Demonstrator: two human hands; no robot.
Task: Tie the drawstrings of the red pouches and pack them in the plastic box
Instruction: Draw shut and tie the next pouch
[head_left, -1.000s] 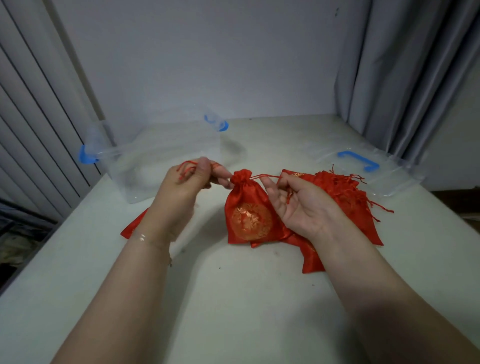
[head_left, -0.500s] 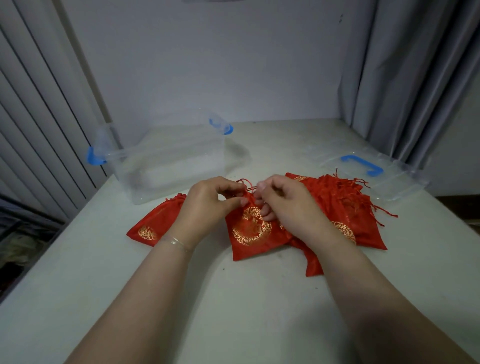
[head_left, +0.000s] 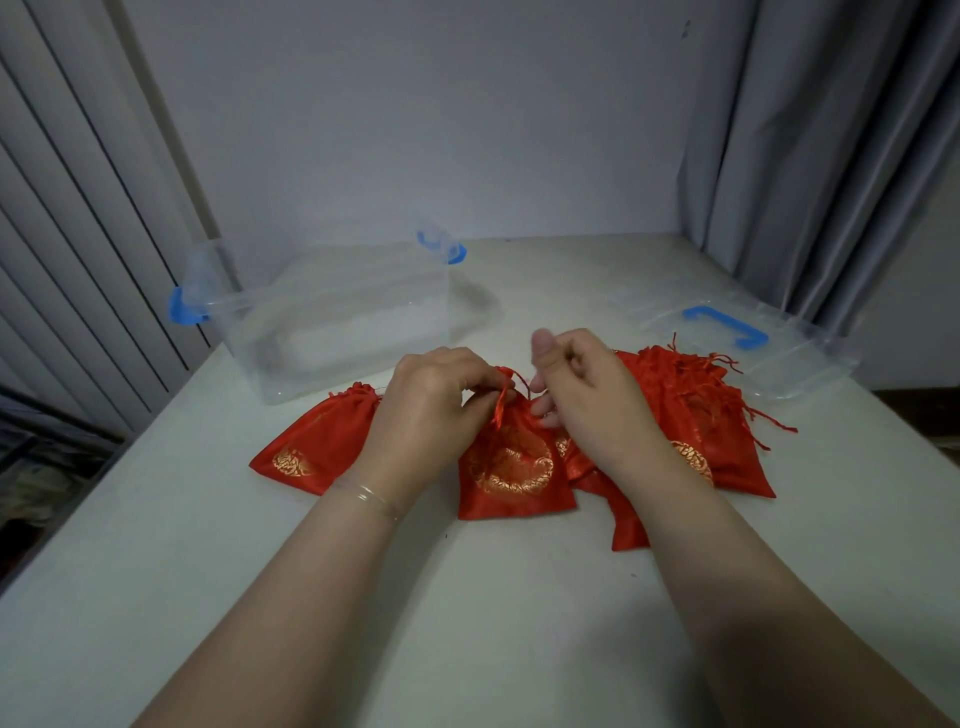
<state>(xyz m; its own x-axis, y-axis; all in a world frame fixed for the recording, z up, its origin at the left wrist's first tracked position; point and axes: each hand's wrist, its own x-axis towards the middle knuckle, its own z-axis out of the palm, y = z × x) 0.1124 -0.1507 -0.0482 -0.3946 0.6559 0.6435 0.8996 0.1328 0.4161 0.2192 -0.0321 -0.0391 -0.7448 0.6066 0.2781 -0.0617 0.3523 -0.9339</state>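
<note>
Here, left hand (head_left: 431, 410) and right hand (head_left: 587, 400) pinch the drawstring (head_left: 503, 397) over the centre pouch (head_left: 514, 462) on the table (head_left: 467, 597). Loose pouches (head_left: 691, 415) beside right wrist. Plastic box (head_left: 332, 317) behind, nothing visible inside; lid (head_left: 727, 332) well apart.

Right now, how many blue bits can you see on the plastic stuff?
3. One blue clip on the box's left end, one clip on its far right corner, and a blue handle on the lid at the right. Others may be hidden.
</note>
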